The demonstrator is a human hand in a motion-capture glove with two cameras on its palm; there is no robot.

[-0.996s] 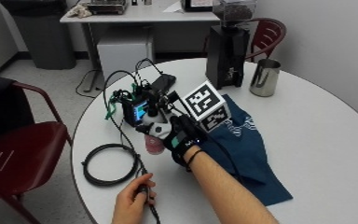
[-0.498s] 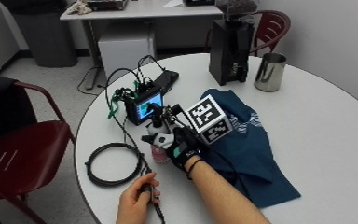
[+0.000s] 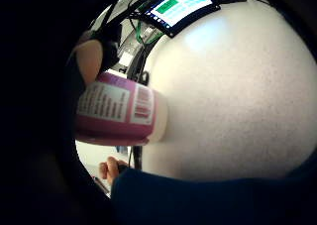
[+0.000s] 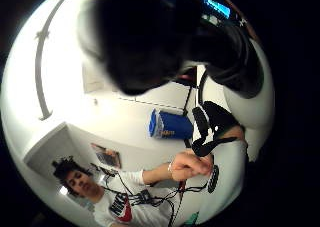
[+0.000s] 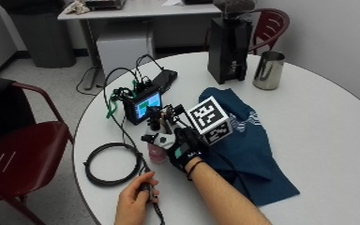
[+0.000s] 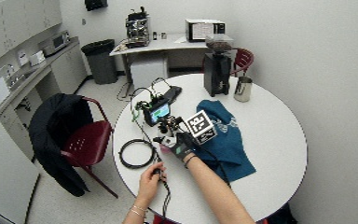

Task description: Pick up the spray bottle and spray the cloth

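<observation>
The gloved right hand [image 5: 183, 149] has its fingers curled around the pink spray bottle [image 5: 157, 152], so the grab looks done, but spraying the blue cloth [image 5: 249, 145] just beside it is still left.

Gloved right hand [image 5: 183, 149] is out over the tabletop's left part, forearm reaching in from the near edge, fingers curled round the spray bottle [image 5: 157, 153]. Bare left hand [image 5: 136, 199] rests by the near-left edge, fingers curled.
</observation>
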